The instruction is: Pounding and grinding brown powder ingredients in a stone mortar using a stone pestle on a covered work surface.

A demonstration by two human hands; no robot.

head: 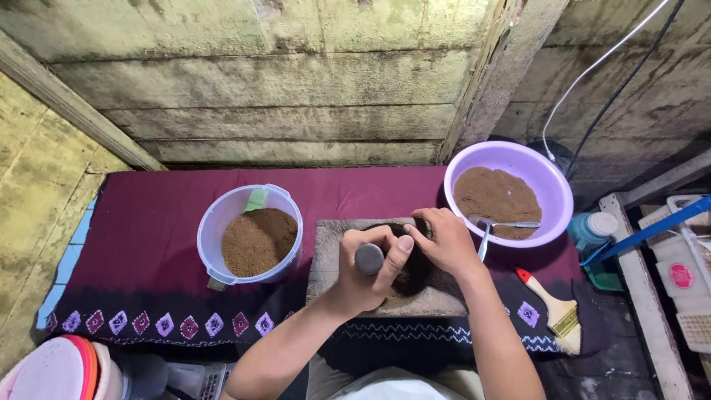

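Dark rounded mould (412, 271) sits on a grey stone slab (329, 252), centre of a maroon patterned cloth (148, 222). Left hand (368, 274): fist clenched around a grey cylindrical pestle (369, 258), held upright with its end toward the camera, forearm rising from lower frame. Right hand (444, 241): fingers curled over the mould's top edge, gripping it, wrist bent downward. Left of slab: clear bucket (222, 222) of brown powder. Upper right: purple bowl (552, 185) of the same powder, metal spoon (492, 230) inside. Paintbrush (552, 307) lies at right.
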